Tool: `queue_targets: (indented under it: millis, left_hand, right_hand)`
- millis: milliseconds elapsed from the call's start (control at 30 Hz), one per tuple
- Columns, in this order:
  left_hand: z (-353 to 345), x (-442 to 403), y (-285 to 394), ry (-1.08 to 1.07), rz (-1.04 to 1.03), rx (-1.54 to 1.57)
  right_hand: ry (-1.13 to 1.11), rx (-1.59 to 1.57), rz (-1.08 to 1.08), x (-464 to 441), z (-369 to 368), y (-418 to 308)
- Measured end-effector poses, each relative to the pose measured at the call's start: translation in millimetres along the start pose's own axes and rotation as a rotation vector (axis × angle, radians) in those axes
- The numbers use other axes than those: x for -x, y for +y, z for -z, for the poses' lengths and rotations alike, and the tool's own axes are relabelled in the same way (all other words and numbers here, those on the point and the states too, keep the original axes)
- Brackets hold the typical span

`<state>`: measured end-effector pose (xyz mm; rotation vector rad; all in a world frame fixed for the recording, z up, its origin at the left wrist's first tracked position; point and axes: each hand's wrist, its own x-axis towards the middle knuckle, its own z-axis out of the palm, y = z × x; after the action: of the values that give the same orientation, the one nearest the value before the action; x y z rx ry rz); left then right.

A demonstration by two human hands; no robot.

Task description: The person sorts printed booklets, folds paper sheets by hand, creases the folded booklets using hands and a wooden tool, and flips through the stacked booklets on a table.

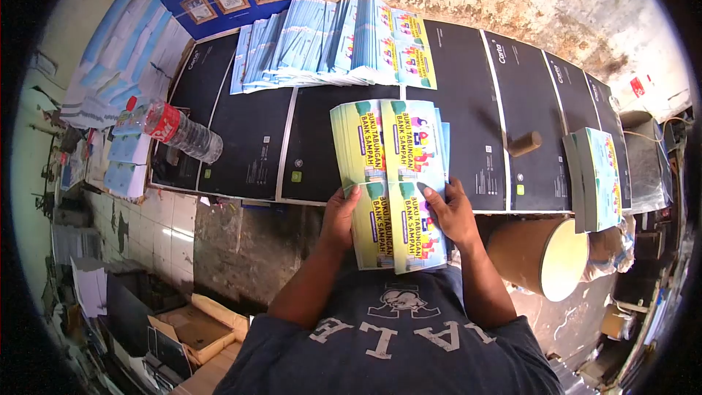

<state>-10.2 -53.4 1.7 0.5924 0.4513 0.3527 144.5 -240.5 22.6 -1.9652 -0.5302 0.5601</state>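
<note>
Between my two hands is a small stack of printed sheets (395, 153), yellow, blue and white, lettered "BUKU TABUNGAN BANK SAMPAH". It is held in front of my chest, over the table's near edge. My left hand (341, 216) grips its left side, thumb on top. My right hand (454, 211) grips the right side, its thumb on the printed face. The sheets' edges are slightly uneven, and my fingers beneath them are hidden. Beyond the stack, a long leaning row of similar printed sheets (314, 40) lies along the back of the table.
Black boards marked "Carta" cover the table (457, 139). A plastic bottle (183, 132) with a red label lies at the left. To the right are a wooden peg-like piece (524, 144) and another printed stack (599, 175) at the edge. A large drum (541, 256) stands below.
</note>
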Motion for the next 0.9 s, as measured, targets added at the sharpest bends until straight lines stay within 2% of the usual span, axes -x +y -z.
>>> queue_targets:
  millis: [33, 67, 133, 167, 200, 267, 333, 400, 467, 500, 533, 600, 667, 800, 867, 900]
  left_hand:
    - [4.5, -3.2, 0.3, -0.001, -0.024, -0.056]
    - [7.9, -4.0, 1.4, 0.000, -0.048, -0.113]
    - [14.3, -0.4, 9.1, -0.017, -0.045, -0.036]
    - [15.3, 0.2, 10.7, -0.033, -0.036, 0.045]
    - [10.6, 1.4, 9.5, -0.035, -0.029, 0.047]
    - [-4.8, 0.2, 6.5, -0.087, 0.006, 0.028]
    - [4.6, -9.6, -14.4, -0.095, 0.025, 0.064]
    - [4.9, -11.5, -19.3, -0.092, 0.029, -0.024]
    - [7.6, -8.8, -14.5, -0.086, 0.010, -0.035]
    - [-0.9, -1.7, 0.3, -0.080, 0.002, 0.024]
    - [-3.4, 2.0, 10.4, -0.074, -0.008, 0.084]
    - [15.9, -0.3, 1.6, -0.048, -0.019, 0.055]
    - [11.9, -4.6, -8.3, -0.060, 0.006, 0.018]
    - [2.7, -6.0, -20.3, -0.105, 0.040, -0.012]
    - [6.5, -5.3, -15.5, -0.035, 0.022, -0.010]
    - [15.2, -5.1, -7.4, -0.040, 0.014, 0.040]
  right_hand:
    - [-0.026, -0.180, -0.115, -2.1, 4.0, 2.7]
    - [0.060, -0.211, -0.037, -7.6, 8.1, 12.6]
    - [0.218, 0.312, 0.136, -7.6, 33.7, 8.4]
    - [0.132, 0.296, 0.005, -8.8, 38.8, 6.3]
    - [0.135, 0.300, -0.002, -5.4, 32.6, 11.1]
    - [0.045, 0.078, -0.051, -3.7, 5.1, 17.2]
    - [-0.116, 0.168, 0.060, 2.1, -9.4, 2.0]
    - [-0.131, 0.218, 0.197, 3.6, -7.1, -12.7]
    - [-0.200, -0.294, -0.094, 1.0, 7.6, -7.2]
    - [-0.189, -0.307, -0.118, -3.9, 21.0, 7.4]
    - [-0.174, -0.268, -0.106, -7.3, 33.1, 14.3]
    - [-0.017, 0.280, 0.004, -2.1, 35.9, 18.0]
    - [-0.091, 0.223, 0.035, 5.9, 15.4, -12.2]
    - [-0.108, 0.031, 0.010, 6.7, -6.7, -16.2]
    - [-0.233, -0.315, -0.177, 3.3, 14.8, -14.6]
    - [-0.182, -0.411, -0.192, 0.9, 25.1, -11.0]
